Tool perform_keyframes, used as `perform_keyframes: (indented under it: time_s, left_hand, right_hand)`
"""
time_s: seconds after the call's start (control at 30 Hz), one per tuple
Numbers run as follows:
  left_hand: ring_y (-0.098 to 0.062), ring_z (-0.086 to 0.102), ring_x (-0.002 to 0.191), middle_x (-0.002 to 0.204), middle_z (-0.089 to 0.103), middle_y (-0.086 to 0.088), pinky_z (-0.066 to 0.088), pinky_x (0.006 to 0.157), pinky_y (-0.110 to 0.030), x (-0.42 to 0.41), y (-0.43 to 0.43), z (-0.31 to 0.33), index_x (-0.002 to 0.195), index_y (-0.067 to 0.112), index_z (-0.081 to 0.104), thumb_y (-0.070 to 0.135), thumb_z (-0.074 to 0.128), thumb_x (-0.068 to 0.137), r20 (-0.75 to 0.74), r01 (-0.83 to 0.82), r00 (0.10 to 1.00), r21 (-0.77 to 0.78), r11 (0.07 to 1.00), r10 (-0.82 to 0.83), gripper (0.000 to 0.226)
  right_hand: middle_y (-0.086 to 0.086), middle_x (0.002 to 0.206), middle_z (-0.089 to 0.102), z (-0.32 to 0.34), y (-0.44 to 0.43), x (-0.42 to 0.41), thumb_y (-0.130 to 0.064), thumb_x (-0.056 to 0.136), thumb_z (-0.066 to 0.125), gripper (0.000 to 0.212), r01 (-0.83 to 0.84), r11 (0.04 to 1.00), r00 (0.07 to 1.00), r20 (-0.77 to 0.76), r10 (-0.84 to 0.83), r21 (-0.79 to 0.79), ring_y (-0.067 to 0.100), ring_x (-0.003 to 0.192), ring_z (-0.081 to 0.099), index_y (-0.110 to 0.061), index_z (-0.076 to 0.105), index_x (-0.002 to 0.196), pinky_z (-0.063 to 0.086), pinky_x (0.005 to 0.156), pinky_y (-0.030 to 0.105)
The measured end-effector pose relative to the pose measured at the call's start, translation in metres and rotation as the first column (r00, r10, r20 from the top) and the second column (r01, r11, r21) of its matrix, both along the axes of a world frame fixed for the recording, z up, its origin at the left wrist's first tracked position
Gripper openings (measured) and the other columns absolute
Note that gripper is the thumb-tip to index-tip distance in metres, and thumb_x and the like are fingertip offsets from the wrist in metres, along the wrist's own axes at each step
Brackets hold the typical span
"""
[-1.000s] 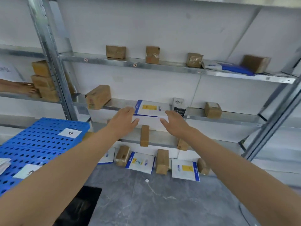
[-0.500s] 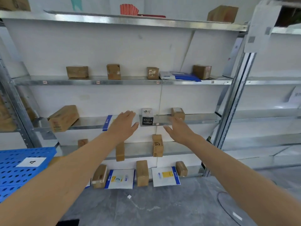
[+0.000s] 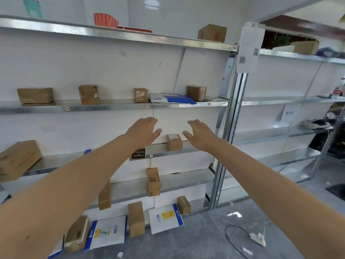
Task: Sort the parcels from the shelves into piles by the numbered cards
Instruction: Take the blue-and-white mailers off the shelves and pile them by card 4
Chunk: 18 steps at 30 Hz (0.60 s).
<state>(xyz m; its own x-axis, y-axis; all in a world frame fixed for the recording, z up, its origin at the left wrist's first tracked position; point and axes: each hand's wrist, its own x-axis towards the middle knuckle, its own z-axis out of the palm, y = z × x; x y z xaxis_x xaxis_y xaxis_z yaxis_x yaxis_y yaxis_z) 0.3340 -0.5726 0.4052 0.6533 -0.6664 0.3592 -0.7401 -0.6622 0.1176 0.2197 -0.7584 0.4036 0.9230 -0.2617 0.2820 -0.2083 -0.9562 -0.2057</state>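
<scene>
Both arms stretch toward the metal shelving (image 3: 112,107). My left hand (image 3: 144,130) and my right hand (image 3: 200,134) hover open and empty, fingers straight, on either side of a small brown box (image 3: 174,142) on the middle shelf. Neither hand touches it. A black-labelled parcel (image 3: 138,153) stands just under my left wrist. On the shelf above sit several brown boxes (image 3: 88,94) and a blue-and-white mailer (image 3: 172,98). A tall brown box (image 3: 153,181) stands on the lower shelf.
White mailers (image 3: 165,218) and brown boxes (image 3: 136,218) lean against the shelf foot on the grey floor. A large box (image 3: 17,159) sits at the left on the middle shelf. A steel upright (image 3: 226,143) divides off a second shelving bay at right. A cable (image 3: 240,238) lies on the floor.
The view has swung right and up, so the blue pallet with the numbered cards has left the frame. Both hands rose from the white mailer toward the small brown box, still empty.
</scene>
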Motion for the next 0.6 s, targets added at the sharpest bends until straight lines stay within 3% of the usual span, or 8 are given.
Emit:
perform_keyframes:
  time_s: [0.3, 0.47, 0.6]
  left_hand:
    - [-0.026, 0.047, 0.125, 0.139, 0.05, -0.009, 0.041, 0.103, -0.041, 0.076, -0.073, 0.023, 0.138, 0.008, 0.043, 0.04, 0.041, 0.099, 0.027, -0.011, 1.0, 0.003, 1.0, 0.011, 0.05]
    - [-0.024, 0.053, 0.115, 0.131, 0.055, -0.008, 0.045, 0.096, -0.036, 0.126, -0.101, 0.044, 0.132, 0.008, 0.048, 0.04, 0.042, 0.099, 0.072, -0.053, 0.996, 0.003, 0.999, 0.053, 0.046]
    - [-0.025, 0.055, 0.106, 0.125, 0.057, -0.009, 0.047, 0.088, -0.036, 0.164, -0.123, 0.056, 0.126, 0.008, 0.051, 0.035, 0.043, 0.098, 0.075, -0.112, 0.99, -0.061, 0.992, 0.116, 0.04]
  right_hand:
    - [0.01, 0.154, 0.031, 0.031, -0.074, 0.07, -0.039, 0.102, 0.039, 0.056, 0.02, 1.0, 1.0, 0.022, -0.02, -0.017, 0.027, 0.139, 0.032, -0.011, 0.028, 0.148, 0.029, 0.114, 0.039]
    - [0.01, 0.155, 0.029, 0.049, -0.12, 0.129, -0.041, 0.101, 0.039, 0.058, -0.025, 0.998, 1.0, -0.001, 0.025, -0.056, 0.027, 0.141, 0.03, -0.012, 0.027, 0.149, 0.026, 0.114, 0.038]
    - [0.011, 0.15, 0.036, 0.064, -0.149, 0.18, -0.039, 0.101, 0.04, 0.054, -0.047, 0.999, 0.998, 0.038, 0.048, -0.023, 0.029, 0.134, 0.038, -0.011, 0.031, 0.148, 0.031, 0.114, 0.041]
